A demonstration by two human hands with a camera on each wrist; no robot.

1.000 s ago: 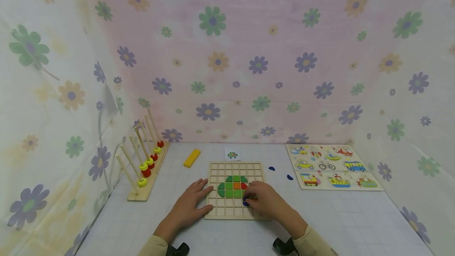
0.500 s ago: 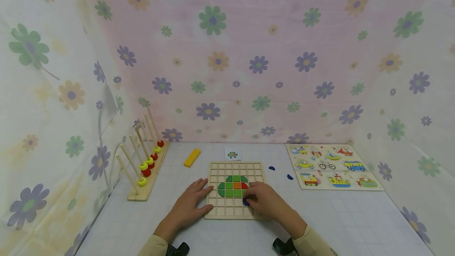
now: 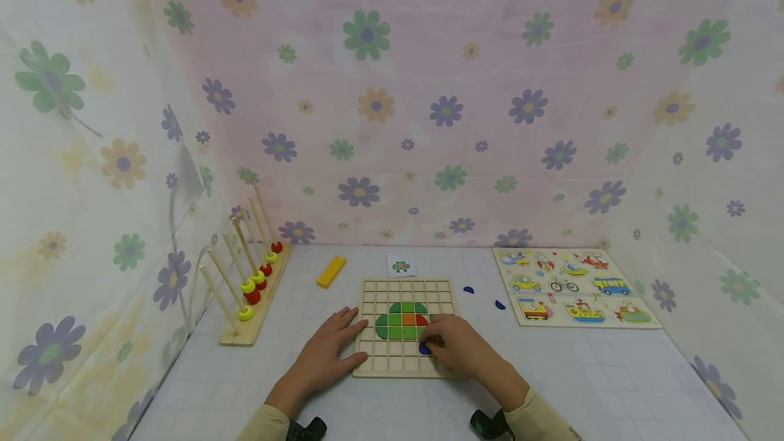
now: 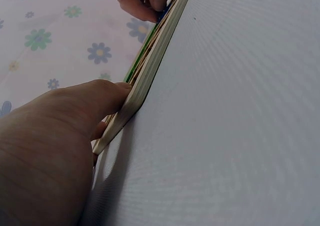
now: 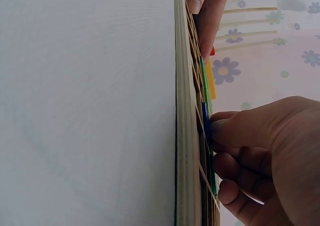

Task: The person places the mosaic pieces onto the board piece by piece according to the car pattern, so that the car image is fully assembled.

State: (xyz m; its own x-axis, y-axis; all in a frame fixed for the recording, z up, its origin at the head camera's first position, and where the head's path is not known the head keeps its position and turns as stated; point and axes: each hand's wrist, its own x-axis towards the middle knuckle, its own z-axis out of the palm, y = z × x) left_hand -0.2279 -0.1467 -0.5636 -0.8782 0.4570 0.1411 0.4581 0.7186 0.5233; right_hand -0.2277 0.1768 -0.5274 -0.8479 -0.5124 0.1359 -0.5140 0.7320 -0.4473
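A square wooden grid board (image 3: 386, 365) lies flat in the middle of the table, with green, orange and red pieces (image 3: 404, 320) set in its cells. My left hand (image 3: 327, 349) rests at the board's left edge, fingers extended, and its thumb (image 4: 107, 94) touches the rim in the left wrist view. Over the board's lower right, my right hand (image 3: 462, 342) pinches a small blue piece (image 3: 424, 348) just below the red one. In the right wrist view the thumb (image 5: 240, 128) lies against that blue piece (image 5: 205, 117), low at the grid. Part of it is hidden by the fingers.
Two blue half-round pieces (image 3: 499, 305) lie right of the board. A picture card (image 3: 401, 265) and a yellow block (image 3: 331, 272) sit behind it. At left stands a peg rack (image 3: 237, 337) with red and yellow beads; at right lies a vehicle puzzle board (image 3: 576, 289).
The blue piece under my right fingers has shifted slightly and shows a rounder outline now. Both hands have otherwise stayed in place.
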